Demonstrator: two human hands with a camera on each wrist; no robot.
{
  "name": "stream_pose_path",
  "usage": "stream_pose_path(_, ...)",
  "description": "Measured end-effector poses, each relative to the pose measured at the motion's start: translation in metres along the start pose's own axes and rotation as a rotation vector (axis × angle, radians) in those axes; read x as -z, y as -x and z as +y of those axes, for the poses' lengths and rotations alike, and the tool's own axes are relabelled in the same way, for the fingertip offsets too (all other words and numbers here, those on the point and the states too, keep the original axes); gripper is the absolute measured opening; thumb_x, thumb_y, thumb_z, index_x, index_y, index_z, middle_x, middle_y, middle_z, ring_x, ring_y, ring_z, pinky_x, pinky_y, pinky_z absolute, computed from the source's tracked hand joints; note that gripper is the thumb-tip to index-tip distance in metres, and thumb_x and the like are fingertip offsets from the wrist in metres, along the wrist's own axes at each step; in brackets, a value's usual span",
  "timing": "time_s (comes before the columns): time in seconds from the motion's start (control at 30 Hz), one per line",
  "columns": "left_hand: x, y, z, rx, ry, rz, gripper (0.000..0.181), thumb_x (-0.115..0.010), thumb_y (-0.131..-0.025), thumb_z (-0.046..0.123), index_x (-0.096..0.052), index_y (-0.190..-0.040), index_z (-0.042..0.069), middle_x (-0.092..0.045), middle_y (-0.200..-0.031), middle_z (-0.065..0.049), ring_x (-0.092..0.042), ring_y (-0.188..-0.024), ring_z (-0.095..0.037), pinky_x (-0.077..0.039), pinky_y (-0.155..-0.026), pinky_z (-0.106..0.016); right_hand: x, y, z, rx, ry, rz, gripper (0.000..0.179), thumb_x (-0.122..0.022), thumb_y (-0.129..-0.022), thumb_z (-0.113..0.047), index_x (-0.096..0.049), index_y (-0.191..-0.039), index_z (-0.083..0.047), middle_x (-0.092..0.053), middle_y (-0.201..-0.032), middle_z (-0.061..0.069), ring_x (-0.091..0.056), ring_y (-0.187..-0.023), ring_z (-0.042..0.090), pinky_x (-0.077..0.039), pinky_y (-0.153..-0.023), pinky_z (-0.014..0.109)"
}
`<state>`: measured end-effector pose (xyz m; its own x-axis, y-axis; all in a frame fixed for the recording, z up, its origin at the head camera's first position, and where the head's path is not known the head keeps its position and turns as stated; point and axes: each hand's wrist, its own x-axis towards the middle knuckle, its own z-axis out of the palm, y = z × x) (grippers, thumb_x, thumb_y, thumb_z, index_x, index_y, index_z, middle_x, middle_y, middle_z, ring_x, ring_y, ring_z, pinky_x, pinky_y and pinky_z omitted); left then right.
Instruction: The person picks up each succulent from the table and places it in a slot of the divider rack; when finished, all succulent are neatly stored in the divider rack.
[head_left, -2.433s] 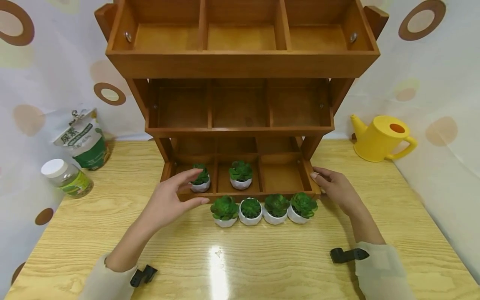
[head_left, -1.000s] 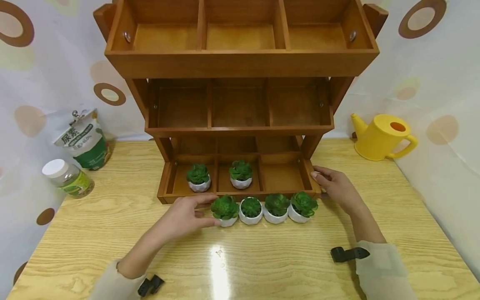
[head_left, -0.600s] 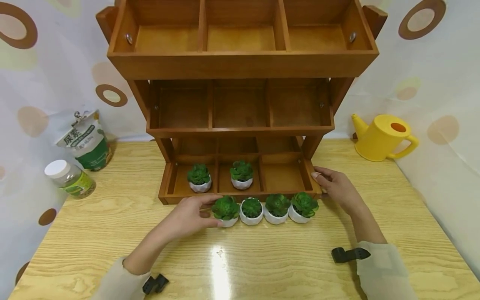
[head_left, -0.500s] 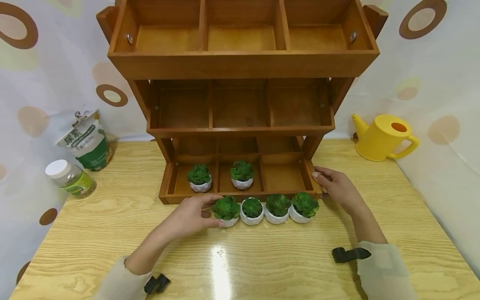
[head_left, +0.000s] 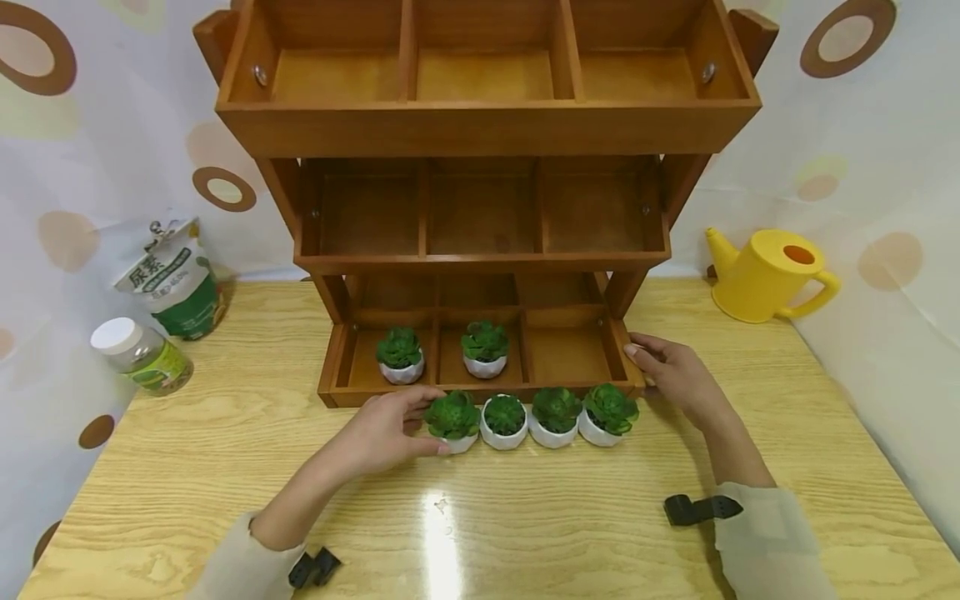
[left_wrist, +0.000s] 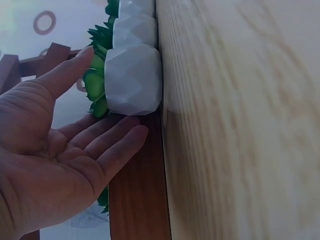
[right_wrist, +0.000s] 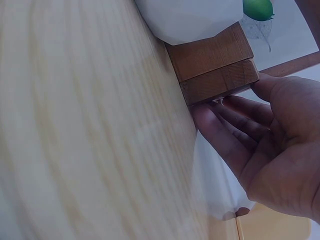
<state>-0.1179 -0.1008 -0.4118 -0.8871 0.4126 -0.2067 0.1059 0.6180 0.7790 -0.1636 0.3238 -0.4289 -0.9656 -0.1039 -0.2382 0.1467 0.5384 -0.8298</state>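
My left hand (head_left: 378, 435) reaches to the leftmost potted succulent (head_left: 453, 417) of a row standing in front of the shelf. Its thumb lies at the front and its fingers at the side and back, nearly straight; the left wrist view shows the fingertips by the white faceted pot (left_wrist: 134, 80). Beside it in the row stand more potted succulents (head_left: 503, 421). My right hand (head_left: 678, 379) rests its thumb and fingers against the right end of the wooden shelf's lowest tier (head_left: 626, 358). In that tier, one succulent (head_left: 400, 357) sits in the left compartment and another (head_left: 484, 350) in the middle one.
Upper tiers of the shelf (head_left: 487, 129) overhang the lowest one. At the left stand a white-lidded jar (head_left: 142, 357) and a green-and-white bag (head_left: 176, 283) with a clip. A yellow watering can (head_left: 767, 279) stands at the right on the wooden table (head_left: 570, 525).
My left hand has moved from the succulent in the left compartment down and right to the leftmost one of the front row, then stayed there. The right hand has kept its place.
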Motion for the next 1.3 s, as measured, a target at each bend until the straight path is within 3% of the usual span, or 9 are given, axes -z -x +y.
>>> stream_pose_path(0.37,0.002,0.003,0.002,-0.006,-0.031,-0.006,0.071,-0.087,-0.081,0.031,-0.056,-0.144,0.023,-0.06,-0.145,-0.005,-0.064,-0.126,-0.03,-0.053,-0.104,-0.045,0.001,-0.001,-0.003,0.004,-0.004,0.002,0.07,-0.043,-0.107,-0.048,-0.03,-0.159,-0.003,-0.047,-0.151,0.029,-0.058,-0.128,0.043,-0.061,-0.086,0.038)
stream_pose_path(0.83,-0.002,0.002,-0.001,-0.036,-0.084,-0.093,0.077,-0.087,-0.08,0.038,-0.052,-0.147,0.022,-0.067,-0.134,-0.002,-0.066,-0.117,-0.023,-0.053,-0.101,-0.047,-0.002,-0.001,0.002,-0.015,-0.026,-0.004,0.07,-0.044,-0.107,-0.049,-0.029,-0.16,-0.005,-0.048,-0.15,0.029,-0.061,-0.126,0.042,-0.062,-0.085,0.037)
stream_pose_path(0.93,-0.004,0.001,-0.001,-0.04,-0.107,-0.105,0.08,-0.086,-0.08,0.037,-0.049,-0.15,0.02,-0.069,-0.127,-0.001,-0.066,-0.107,-0.02,-0.054,-0.093,-0.044,-0.001,-0.001,0.001,-0.01,-0.018,-0.004,0.07,-0.043,-0.107,-0.049,-0.029,-0.16,-0.005,-0.049,-0.149,0.03,-0.062,-0.124,0.041,-0.062,-0.085,0.036)
stream_pose_path(1.1,-0.007,-0.003,0.001,-0.09,-0.124,-0.098,0.076,-0.086,-0.081,0.032,-0.051,-0.148,0.019,-0.069,-0.114,0.002,-0.06,-0.086,-0.014,-0.05,-0.079,-0.035,0.001,-0.001,0.0,-0.002,0.003,0.001,0.07,-0.042,-0.107,-0.049,-0.03,-0.159,-0.004,-0.048,-0.15,0.03,-0.061,-0.126,0.042,-0.061,-0.086,0.039)
stream_pose_path(1.3,-0.01,-0.006,0.002,-0.106,-0.131,-0.069,0.068,-0.087,-0.08,0.027,-0.058,-0.141,0.019,-0.07,-0.123,0.001,-0.062,-0.091,-0.01,-0.052,-0.083,-0.035,0.001,-0.001,0.001,-0.004,0.002,-0.004,0.07,-0.043,-0.107,-0.049,-0.029,-0.16,-0.005,-0.047,-0.151,0.029,-0.059,-0.128,0.043,-0.06,-0.088,0.041)
